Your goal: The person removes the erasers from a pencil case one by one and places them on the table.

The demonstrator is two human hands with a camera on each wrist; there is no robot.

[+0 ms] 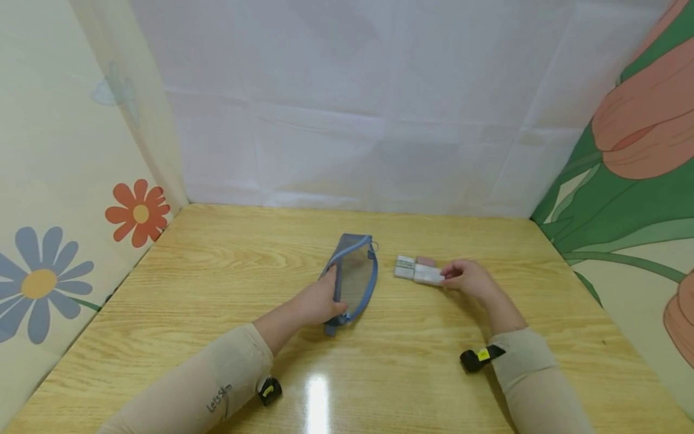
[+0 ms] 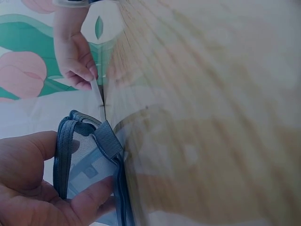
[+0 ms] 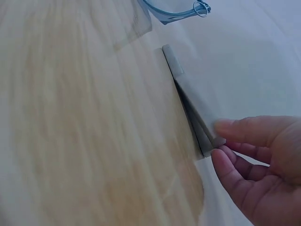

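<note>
A blue mesh zipper pouch (image 1: 360, 274) stands on the table with its mouth spread. My left hand (image 1: 320, 299) holds it by the near side, thumb and fingers at the zipper edges (image 2: 121, 188). To its right, my right hand (image 1: 470, 278) pinches one end of a flat whitish rectangular block (image 1: 428, 275) between thumb and fingertips. That end is tilted up off the table in the right wrist view, while the far end (image 3: 181, 82) stays low. Beside it lie another whitish block (image 1: 404, 267) with a printed band and a pinkish block (image 1: 425, 261), partly hidden.
The wood-grain table (image 1: 228, 259) ends at a white cloth backdrop (image 1: 325, 120). Flower-printed panels stand at the left (image 1: 65, 150) and right (image 1: 640, 211). A black wrist strap piece (image 1: 474, 360) sticks out from the right sleeve.
</note>
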